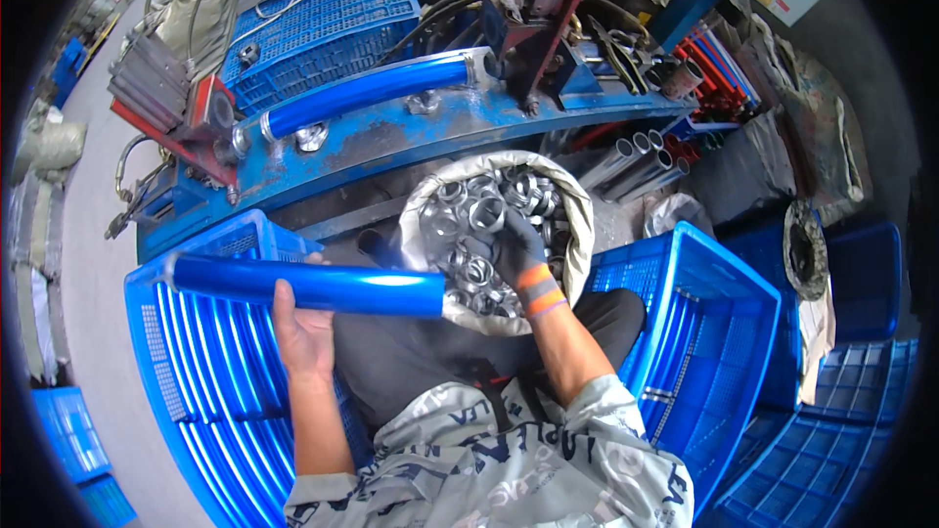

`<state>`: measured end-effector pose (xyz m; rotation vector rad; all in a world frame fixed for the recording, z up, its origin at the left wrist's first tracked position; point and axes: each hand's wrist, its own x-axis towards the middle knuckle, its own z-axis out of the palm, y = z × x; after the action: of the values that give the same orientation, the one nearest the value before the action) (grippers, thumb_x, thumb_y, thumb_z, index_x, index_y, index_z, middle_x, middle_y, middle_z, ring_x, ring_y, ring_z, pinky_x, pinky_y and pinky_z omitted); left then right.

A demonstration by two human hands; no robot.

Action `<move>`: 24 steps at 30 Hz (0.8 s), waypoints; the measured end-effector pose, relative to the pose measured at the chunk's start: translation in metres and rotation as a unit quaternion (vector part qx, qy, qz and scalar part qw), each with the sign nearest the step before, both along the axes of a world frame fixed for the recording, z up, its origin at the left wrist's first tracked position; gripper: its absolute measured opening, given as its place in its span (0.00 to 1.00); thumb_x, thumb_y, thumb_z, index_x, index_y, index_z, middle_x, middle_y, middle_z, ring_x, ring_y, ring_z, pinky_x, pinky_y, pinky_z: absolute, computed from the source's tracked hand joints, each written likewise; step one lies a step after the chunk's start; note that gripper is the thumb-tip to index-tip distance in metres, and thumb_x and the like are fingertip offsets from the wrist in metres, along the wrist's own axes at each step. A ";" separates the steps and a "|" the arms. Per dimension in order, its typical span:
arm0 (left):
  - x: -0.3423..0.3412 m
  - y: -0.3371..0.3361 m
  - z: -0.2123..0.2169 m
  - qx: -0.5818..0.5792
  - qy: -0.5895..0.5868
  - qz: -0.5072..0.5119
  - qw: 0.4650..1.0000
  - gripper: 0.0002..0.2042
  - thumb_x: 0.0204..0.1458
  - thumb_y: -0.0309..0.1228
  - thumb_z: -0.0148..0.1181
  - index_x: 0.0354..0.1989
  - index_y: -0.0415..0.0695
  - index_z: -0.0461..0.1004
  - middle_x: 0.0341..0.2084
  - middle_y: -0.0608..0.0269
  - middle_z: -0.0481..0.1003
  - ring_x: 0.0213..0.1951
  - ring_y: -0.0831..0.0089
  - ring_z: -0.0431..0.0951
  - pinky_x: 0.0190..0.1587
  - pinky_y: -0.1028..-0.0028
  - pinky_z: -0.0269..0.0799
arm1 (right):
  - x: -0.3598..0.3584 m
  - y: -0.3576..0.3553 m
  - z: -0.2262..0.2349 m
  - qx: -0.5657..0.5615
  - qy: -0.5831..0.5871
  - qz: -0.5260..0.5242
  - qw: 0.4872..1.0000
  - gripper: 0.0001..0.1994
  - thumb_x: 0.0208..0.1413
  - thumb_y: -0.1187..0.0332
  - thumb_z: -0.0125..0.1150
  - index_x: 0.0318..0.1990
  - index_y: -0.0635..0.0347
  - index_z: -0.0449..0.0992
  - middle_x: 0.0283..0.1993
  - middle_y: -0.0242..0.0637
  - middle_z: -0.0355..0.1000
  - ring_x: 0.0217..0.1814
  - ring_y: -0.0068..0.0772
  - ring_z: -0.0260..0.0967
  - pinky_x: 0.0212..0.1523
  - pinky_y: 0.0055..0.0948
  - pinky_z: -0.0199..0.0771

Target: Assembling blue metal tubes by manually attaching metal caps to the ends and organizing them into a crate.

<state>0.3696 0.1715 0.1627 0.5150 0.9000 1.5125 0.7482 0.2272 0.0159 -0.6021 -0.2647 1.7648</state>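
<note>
A shiny blue metal tube [381, 290] lies level across my left hand [303, 328], whose bare fingers and thumb wrap round it near its middle. My right hand [520, 252], in a dark glove with an orange cuff, reaches into a pale sack with a rolled rim [579, 203]. Heaped inside the sack are many silvery metal end rings [533, 194]. The gloved fingers close on one metal ring [486, 215] at the top of the heap. The tube's right end is close to the sack's left side, apart from the ring.
A blue crate [137, 308] full of blue tubes stands at my left, another crate [763, 308] with tubes at my right. Ahead, a blue machine bench [342, 171] carries a clamped blue tube [367, 93]. Bare metal pipes [611, 161] lie right of the sack.
</note>
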 end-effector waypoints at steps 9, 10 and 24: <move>0.061 -0.004 -0.004 -0.005 -0.041 -0.012 0.999 0.29 0.77 0.52 0.66 0.74 0.42 0.74 0.68 0.51 0.82 0.68 0.56 0.83 0.71 0.52 0.82 | -0.015 -0.059 0.108 0.135 -0.143 0.010 0.980 0.44 0.74 0.54 0.73 0.89 0.62 0.60 0.81 0.40 0.72 0.79 0.33 0.74 0.72 0.44 0.85; 0.061 -0.006 -0.001 -0.001 -0.048 0.008 0.999 0.29 0.76 0.52 0.66 0.74 0.43 0.74 0.68 0.51 0.82 0.68 0.56 0.83 0.71 0.52 0.82 | -0.017 -0.060 0.110 0.147 -0.167 0.010 0.975 0.44 0.72 0.58 0.76 0.89 0.63 0.61 0.81 0.41 0.73 0.78 0.31 0.75 0.72 0.39 0.84; 0.057 -0.019 0.004 0.022 -0.029 0.042 0.998 0.29 0.74 0.44 0.72 0.78 0.51 0.70 0.68 0.48 0.80 0.70 0.51 0.82 0.68 0.44 0.84 | -0.033 -0.064 0.128 0.166 -0.279 -0.052 0.944 0.36 0.67 0.77 0.67 0.83 0.70 0.69 0.69 0.42 0.80 0.65 0.28 0.80 0.65 0.30 0.84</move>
<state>0.4265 0.1523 0.1664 0.4667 0.8544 1.6190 0.7155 0.1634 0.1435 -0.8411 -0.8870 1.3734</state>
